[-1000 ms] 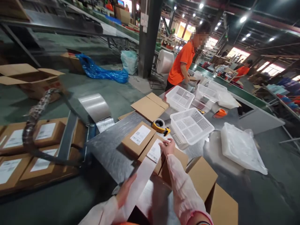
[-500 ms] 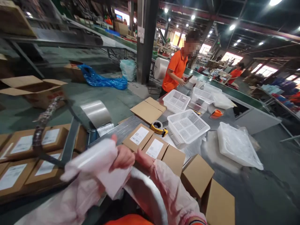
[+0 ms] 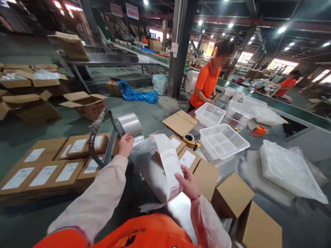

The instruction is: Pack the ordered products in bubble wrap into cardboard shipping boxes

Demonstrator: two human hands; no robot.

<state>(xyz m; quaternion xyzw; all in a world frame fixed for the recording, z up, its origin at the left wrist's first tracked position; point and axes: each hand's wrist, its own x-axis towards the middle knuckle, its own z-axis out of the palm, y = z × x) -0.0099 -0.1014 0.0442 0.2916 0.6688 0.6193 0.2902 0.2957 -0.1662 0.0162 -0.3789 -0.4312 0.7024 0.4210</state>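
Note:
My right hand (image 3: 188, 182) pinches the lower part of a white label strip (image 3: 168, 160), printed with small text. The strip stretches up and away over the packing table, and its lower end curls toward my body. Under it lies pale translucent plastic (image 3: 151, 172). My left hand (image 3: 126, 145) is raised to the left, its fingers closed beside a silver roll (image 3: 130, 124); whether anything is in them is hidden. Labelled cardboard boxes (image 3: 188, 158) stand just beyond my right hand.
A yellow tape dispenser (image 3: 191, 141) lies by white plastic baskets (image 3: 224, 140). Unlabelled cartons (image 3: 234, 194) stand at the right. Left, a cart with a wrapped handle (image 3: 96, 132) carries labelled boxes (image 3: 42, 175). A person in an orange shirt (image 3: 205, 84) works at the table's far end.
My hands were close together with the white strip bunched over my left forearm. Now they are apart, the left raised by the silver roll, and the strip lies spread out from my right hand.

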